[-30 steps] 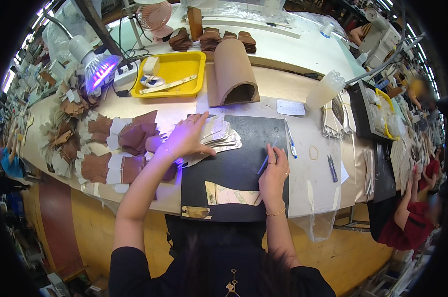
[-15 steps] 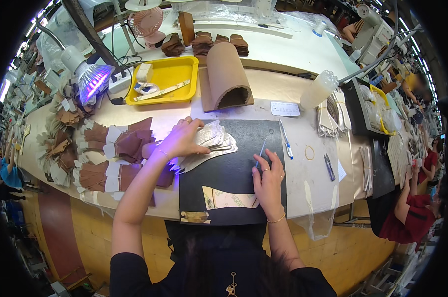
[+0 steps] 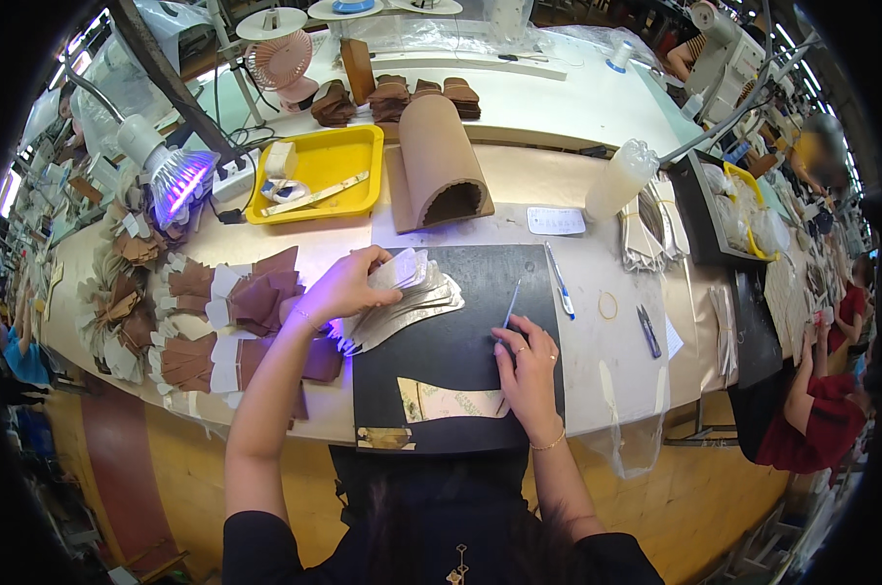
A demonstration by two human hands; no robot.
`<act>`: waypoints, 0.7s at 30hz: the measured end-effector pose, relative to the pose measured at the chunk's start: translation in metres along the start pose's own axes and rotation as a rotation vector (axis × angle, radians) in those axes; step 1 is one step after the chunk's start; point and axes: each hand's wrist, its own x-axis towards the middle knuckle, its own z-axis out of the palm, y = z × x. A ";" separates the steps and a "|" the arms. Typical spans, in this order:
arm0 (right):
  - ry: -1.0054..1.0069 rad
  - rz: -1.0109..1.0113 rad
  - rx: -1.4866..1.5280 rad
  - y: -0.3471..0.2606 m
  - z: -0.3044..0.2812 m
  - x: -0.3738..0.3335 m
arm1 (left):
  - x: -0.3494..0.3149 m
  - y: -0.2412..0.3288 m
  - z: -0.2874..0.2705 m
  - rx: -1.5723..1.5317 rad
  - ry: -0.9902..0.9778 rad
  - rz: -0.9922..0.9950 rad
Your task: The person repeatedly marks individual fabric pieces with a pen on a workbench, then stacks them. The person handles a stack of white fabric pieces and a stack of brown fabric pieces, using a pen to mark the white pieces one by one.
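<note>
My left hand (image 3: 358, 283) is closed on a fanned stack of pale, curved fabric pieces (image 3: 413, 292), at the upper left of a black work board (image 3: 431, 353). Its thumb lies on top of the pieces. In my right hand (image 3: 530, 375), a thin pen-like tool (image 3: 512, 304) sits between the fingers with its pointed end away from me; its exact kind I cannot make out. A cream, curved pattern piece (image 3: 452, 401) lies flat on the board just left of the right hand. Strips of tape (image 3: 385, 438) mark the board's near left corner.
Brown and white pieces (image 3: 241, 292) overlap left of the board, below a lit lamp (image 3: 182, 185). Behind stand a yellow tray (image 3: 371, 195) and a brown half-round form (image 3: 441, 146). Rightward lie a pen (image 3: 560, 281), snips (image 3: 648, 331), a rubber band (image 3: 607, 305) and a bottle (image 3: 621, 180).
The view has shifted slightly, so the board sits a little lower. My right hand has lowered slightly with the tool; the left hand stays on the stack.
</note>
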 end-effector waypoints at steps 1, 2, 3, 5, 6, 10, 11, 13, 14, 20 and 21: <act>-0.003 -0.009 -0.012 0.001 0.001 0.000 | 0.000 0.001 -0.001 0.032 -0.001 0.019; 0.004 -0.016 -0.015 0.001 0.001 0.000 | 0.000 0.002 0.000 0.094 0.007 0.054; 0.011 -0.024 -0.017 0.002 0.002 0.000 | -0.001 0.004 0.000 0.152 0.016 0.077; 0.010 -0.020 -0.007 0.003 0.003 0.000 | -0.002 0.008 0.000 0.136 0.016 0.069; 0.007 -0.013 0.005 0.004 0.003 0.000 | -0.003 0.010 -0.003 0.062 0.012 0.042; 0.002 -0.005 0.021 0.007 0.003 0.000 | -0.002 0.017 -0.025 -0.298 -0.043 -0.048; 0.006 -0.007 0.023 0.008 0.003 0.000 | -0.002 0.017 -0.032 -0.226 -0.008 0.028; 0.005 -0.011 0.027 0.008 0.003 0.000 | 0.005 0.018 -0.040 0.067 0.043 0.039; 0.005 -0.018 0.019 0.008 0.003 0.001 | 0.009 0.017 -0.042 0.203 0.080 0.070; 0.025 -0.037 0.007 0.008 0.003 0.001 | 0.050 0.003 -0.018 0.462 -0.190 -0.053; 0.028 -0.039 0.015 0.008 0.003 0.001 | 0.051 -0.002 -0.014 0.414 -0.187 -0.047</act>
